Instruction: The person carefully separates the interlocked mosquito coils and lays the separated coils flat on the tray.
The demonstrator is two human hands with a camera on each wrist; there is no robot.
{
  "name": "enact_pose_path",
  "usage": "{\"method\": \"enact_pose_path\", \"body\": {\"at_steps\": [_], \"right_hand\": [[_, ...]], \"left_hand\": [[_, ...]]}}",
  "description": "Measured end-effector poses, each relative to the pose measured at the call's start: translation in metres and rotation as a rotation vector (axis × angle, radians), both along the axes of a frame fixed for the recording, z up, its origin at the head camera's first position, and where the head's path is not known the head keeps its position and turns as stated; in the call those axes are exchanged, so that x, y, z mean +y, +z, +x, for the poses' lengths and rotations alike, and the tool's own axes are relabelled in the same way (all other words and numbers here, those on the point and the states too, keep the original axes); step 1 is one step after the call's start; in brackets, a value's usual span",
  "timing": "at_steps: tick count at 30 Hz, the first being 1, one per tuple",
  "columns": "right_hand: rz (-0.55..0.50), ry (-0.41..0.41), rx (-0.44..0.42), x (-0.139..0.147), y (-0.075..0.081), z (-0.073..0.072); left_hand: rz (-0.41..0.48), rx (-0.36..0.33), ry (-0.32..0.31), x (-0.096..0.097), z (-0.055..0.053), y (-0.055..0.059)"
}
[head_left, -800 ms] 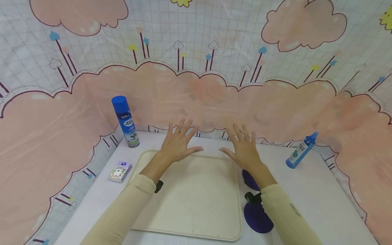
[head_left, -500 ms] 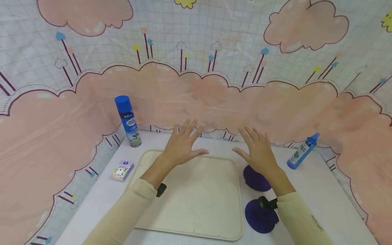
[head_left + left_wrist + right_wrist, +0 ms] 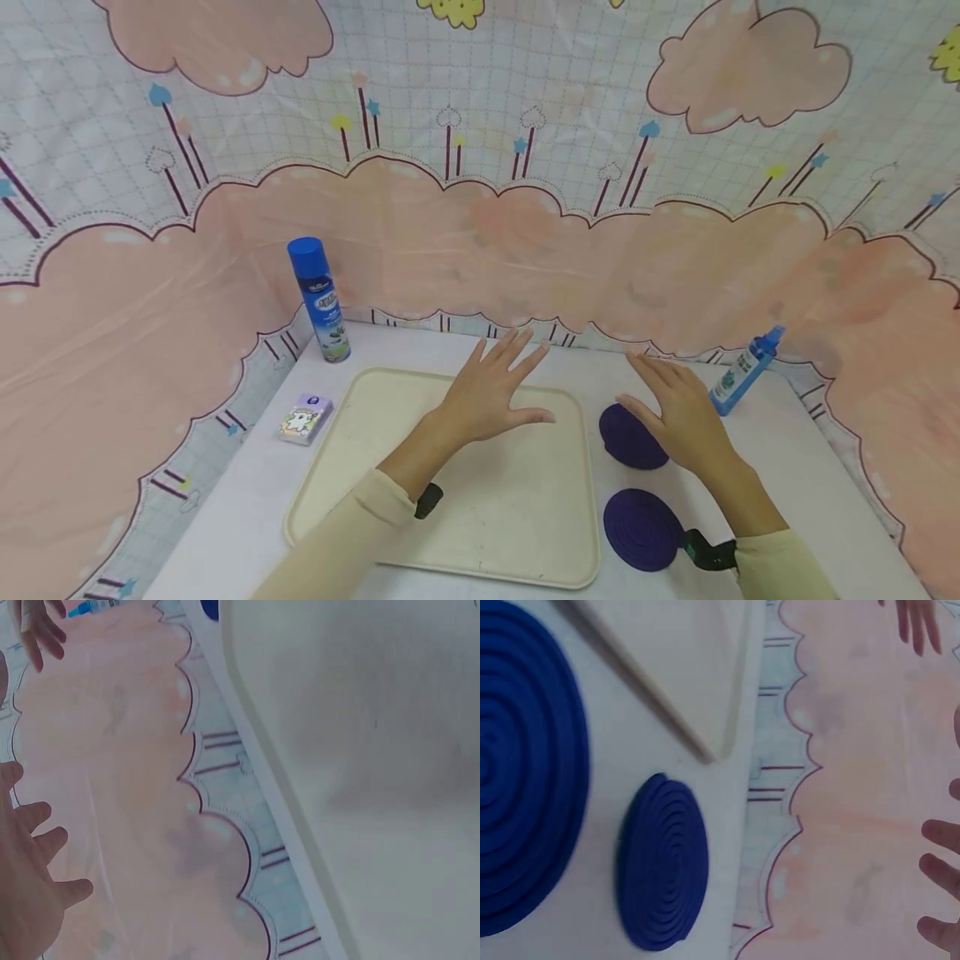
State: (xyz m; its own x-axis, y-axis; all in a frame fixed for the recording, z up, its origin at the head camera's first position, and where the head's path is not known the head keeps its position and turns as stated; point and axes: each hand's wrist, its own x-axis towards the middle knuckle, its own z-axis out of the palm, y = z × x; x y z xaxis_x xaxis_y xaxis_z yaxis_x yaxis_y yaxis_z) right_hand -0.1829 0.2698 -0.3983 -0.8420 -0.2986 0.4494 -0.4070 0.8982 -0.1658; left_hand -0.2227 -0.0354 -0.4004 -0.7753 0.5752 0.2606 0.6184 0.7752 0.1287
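Observation:
My left hand (image 3: 483,398) hovers over the right half of a cream tray (image 3: 517,517), fingers spread, thumb out to the right. It holds nothing. To the right, my right hand (image 3: 690,417) is held above the table with straight fingers and nothing in its grasp. It partly overlaps the farther of two dark purple spiral-coiled discs (image 3: 626,437) in the head view. The nearer coiled disc (image 3: 640,529) lies flat beside the tray's right edge. In the right wrist view both discs look blue, and their rings show clearly; my right fingertips (image 3: 939,831) enter at the right edge.
A blue-capped spray can (image 3: 322,304) stands at the back left of the white table. In front of it lies a small lilac packet (image 3: 306,419) with a cartoon print. A blue bottle (image 3: 742,377) stands at the back right. A patterned cloth backdrop (image 3: 517,258) rises behind the table.
Both hands have moved to the right and back toward me, fingers still extended. The right hand has uncovered most of the nearer disc. The objects stay where they were; the head view shifts slightly.

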Motion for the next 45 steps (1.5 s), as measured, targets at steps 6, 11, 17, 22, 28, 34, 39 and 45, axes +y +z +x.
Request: {"method": "enact_pose_path", "body": {"at_steps": [6,11,17,22,28,34,39,45], "right_hand": [[-0.015,-0.014,-0.034,0.016,-0.014,0.019],[-0.031,-0.009,-0.037,0.026,-0.022,0.029],[-0.093,-0.030,-0.078,0.035,-0.030,0.046],[-0.110,-0.055,-0.126,0.042,-0.037,0.061],[-0.115,-0.105,-0.233,0.049,-0.050,0.074],[-0.111,-0.168,-0.412,0.053,-0.068,0.078],[-0.103,-0.198,-0.575,0.055,-0.084,0.081],[-0.090,-0.155,-0.557,0.059,-0.093,0.087]], "left_hand": [[-0.034,0.003,-0.064,0.028,0.016,-0.013],[-0.027,-0.005,-0.111,0.053,0.028,-0.024],[-0.026,-0.062,-0.162,0.075,0.042,-0.040],[-0.021,-0.171,-0.180,0.087,0.054,-0.049],[-0.002,-0.255,-0.205,0.100,0.063,-0.061],[0.001,-0.306,-0.232,0.113,0.066,-0.073],[0.016,-0.416,-0.228,0.118,0.069,-0.086],[0.013,-0.449,-0.203,0.121,0.076,-0.086]]}}
